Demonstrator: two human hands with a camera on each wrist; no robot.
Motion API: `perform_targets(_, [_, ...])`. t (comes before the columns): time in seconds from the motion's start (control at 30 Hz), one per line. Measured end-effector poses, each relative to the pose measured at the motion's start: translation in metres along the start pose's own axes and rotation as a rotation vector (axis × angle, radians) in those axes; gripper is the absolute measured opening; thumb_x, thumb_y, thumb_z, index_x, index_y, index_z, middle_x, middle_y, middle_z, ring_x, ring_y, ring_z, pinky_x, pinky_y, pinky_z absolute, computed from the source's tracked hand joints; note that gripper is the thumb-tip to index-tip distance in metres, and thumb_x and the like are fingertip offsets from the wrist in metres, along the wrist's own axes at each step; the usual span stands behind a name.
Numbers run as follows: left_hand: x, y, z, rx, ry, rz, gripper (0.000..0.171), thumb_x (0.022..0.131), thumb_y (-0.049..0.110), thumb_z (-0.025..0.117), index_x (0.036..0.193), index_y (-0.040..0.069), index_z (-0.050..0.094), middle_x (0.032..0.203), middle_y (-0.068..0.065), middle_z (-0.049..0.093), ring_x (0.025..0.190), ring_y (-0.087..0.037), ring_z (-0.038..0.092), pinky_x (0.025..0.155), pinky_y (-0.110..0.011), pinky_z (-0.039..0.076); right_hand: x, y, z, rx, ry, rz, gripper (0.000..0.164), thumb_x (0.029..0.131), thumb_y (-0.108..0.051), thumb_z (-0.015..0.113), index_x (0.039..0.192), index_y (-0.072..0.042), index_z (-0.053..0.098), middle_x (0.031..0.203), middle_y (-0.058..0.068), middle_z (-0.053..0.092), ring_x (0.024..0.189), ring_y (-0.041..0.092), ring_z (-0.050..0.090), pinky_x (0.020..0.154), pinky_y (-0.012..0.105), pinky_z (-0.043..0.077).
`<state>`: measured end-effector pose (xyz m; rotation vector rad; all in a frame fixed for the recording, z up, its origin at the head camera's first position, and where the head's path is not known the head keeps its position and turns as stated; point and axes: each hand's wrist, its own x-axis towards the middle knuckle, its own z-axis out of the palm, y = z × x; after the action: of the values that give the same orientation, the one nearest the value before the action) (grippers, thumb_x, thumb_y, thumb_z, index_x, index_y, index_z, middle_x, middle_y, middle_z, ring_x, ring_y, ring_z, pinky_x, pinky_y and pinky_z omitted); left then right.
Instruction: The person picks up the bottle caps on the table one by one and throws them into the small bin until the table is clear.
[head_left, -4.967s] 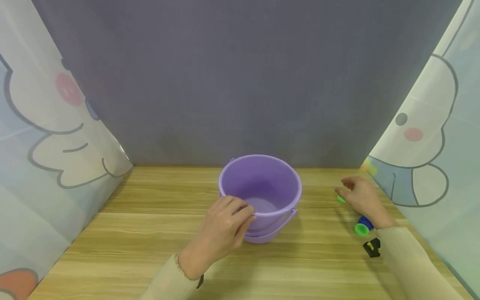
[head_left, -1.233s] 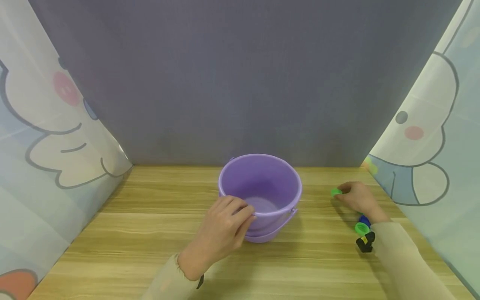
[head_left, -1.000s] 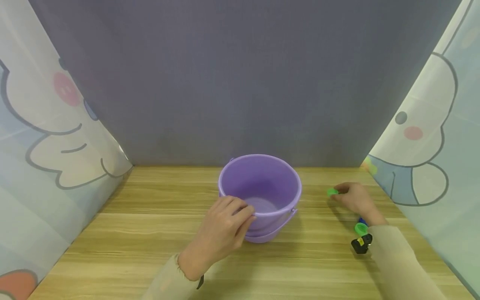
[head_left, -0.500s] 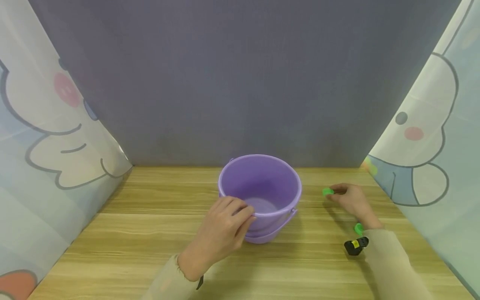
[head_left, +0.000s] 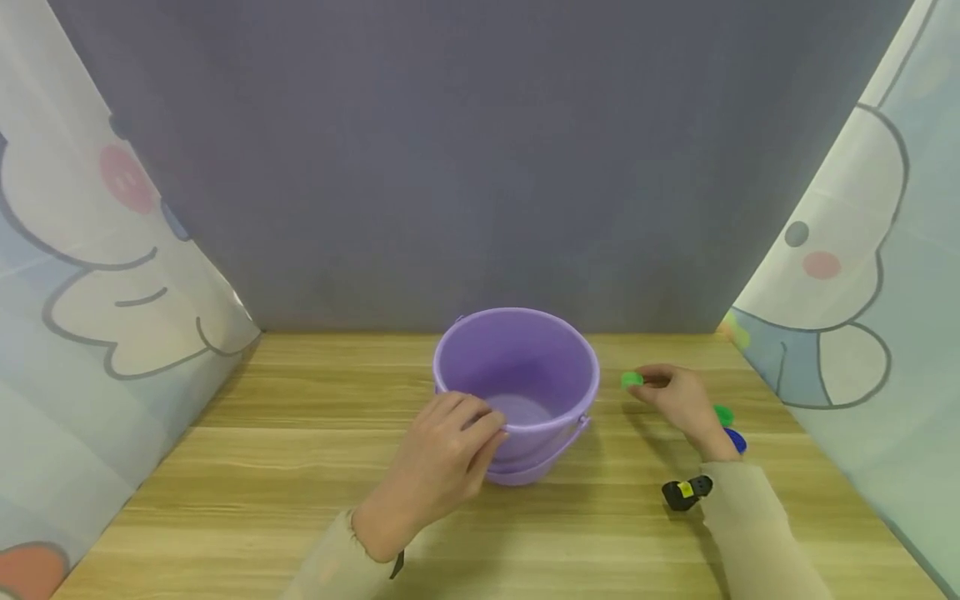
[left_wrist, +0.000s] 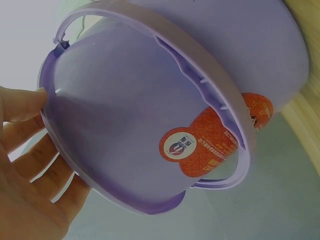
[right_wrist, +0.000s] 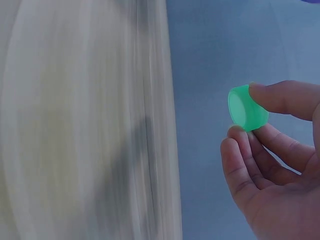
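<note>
A purple bucket point(head_left: 517, 450) stands upright on the wooden table, its handle hanging down the near side. My left hand point(head_left: 442, 454) grips the bucket's near rim; in the left wrist view the thumb is on one side of the rim and the fingers on the other. To the right of the bucket, my right hand point(head_left: 678, 404) pinches a green bottle cap point(right_wrist: 247, 107) between thumb and fingers, above the table. Partly behind the right wrist lie another green bottle cap point(head_left: 723, 415) and a blue bottle cap point(head_left: 737, 441).
The wooden table point(head_left: 300, 467) runs back to a grey cloth wall point(head_left: 480, 167). Printed curtains hang at both sides. A red label point(left_wrist: 207, 145) is stuck on the bucket's outside. A small black camera point(head_left: 686, 492) sits at the right wrist.
Five seconds ago my right hand was over the green cap at the table's right; it has since picked it up and moved left towards the bucket. My left hand has stayed at the rim.
</note>
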<state>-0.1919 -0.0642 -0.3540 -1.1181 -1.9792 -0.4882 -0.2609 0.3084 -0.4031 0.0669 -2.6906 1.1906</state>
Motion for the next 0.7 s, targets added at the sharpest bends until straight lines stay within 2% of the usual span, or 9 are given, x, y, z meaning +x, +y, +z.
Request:
perform_targets(0.3, [0.0,0.0,-0.002,-0.001,-0.006,0.001,0.006,0.094,0.017,0.069,0.095,0.011,0.07,0.091,-0.001,0.067,0.087,-0.02,0.062,0.08,-0.034,0.054,0.003,-0.012,0.013,0.059,0.012,-0.019,0.047,0.092,-0.023,0.075,0.125,0.008,0.064,0.114,0.024,0.068,0.104,0.037,0.065,0.076,0.025,0.054])
perform_targets(0.47, [0.0,0.0,-0.001,0.004,0.011,0.013,0.006,0.093,0.016,0.07,0.094,0.011,0.069,0.09,-0.001,0.066,0.086,-0.02,0.062,0.078,-0.034,0.054,0.005,-0.023,0.019,0.072,0.021,-0.022,0.045,0.091,-0.023,0.076,0.124,0.006,0.065,0.112,0.021,0.069,0.101,0.033,0.066,0.075,0.025,0.054])
perform_targets(0.7, [0.001,0.0,-0.003,-0.003,-0.011,-0.002,0.007,0.095,0.018,0.068,0.094,0.011,0.069,0.091,0.0,0.066,0.087,-0.02,0.062,0.079,-0.034,0.053,0.005,-0.032,0.026,0.114,0.005,-0.008,0.044,0.09,-0.024,0.077,0.122,0.005,0.067,0.111,0.018,0.07,0.1,0.028,0.065,0.077,0.026,0.054])
